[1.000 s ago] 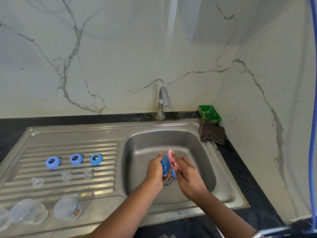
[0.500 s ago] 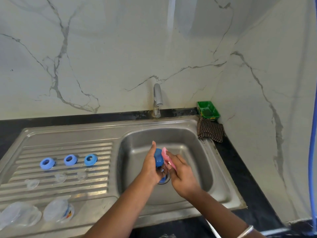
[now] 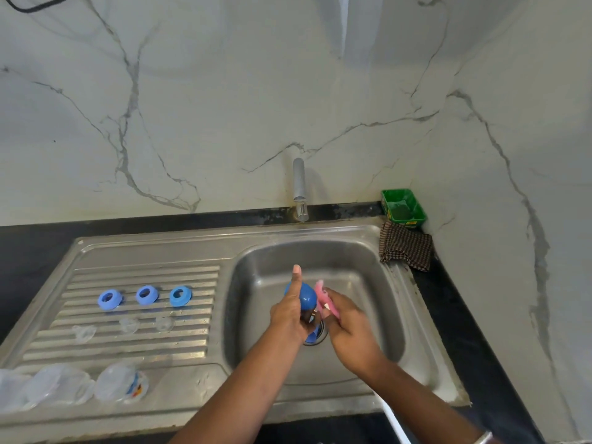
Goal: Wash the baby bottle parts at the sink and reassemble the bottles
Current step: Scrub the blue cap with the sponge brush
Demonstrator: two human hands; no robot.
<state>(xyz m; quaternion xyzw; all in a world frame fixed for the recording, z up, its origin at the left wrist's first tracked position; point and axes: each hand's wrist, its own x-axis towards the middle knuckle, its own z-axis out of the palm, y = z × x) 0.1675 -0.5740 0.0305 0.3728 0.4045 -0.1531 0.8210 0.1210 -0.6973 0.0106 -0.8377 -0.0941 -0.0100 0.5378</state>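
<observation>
Stainless steel sink [image 3: 362, 251] under marble wall. Left hand [image 3: 293, 310] over basin, gripping rounded blue plastic bottle cap [image 3: 306, 296], thumb up. Right hand [image 3: 347, 318] pinching pink scrubber [image 3: 322, 294] against cap. Three blue rings [image 3: 145, 296] on drainboard.
</observation>
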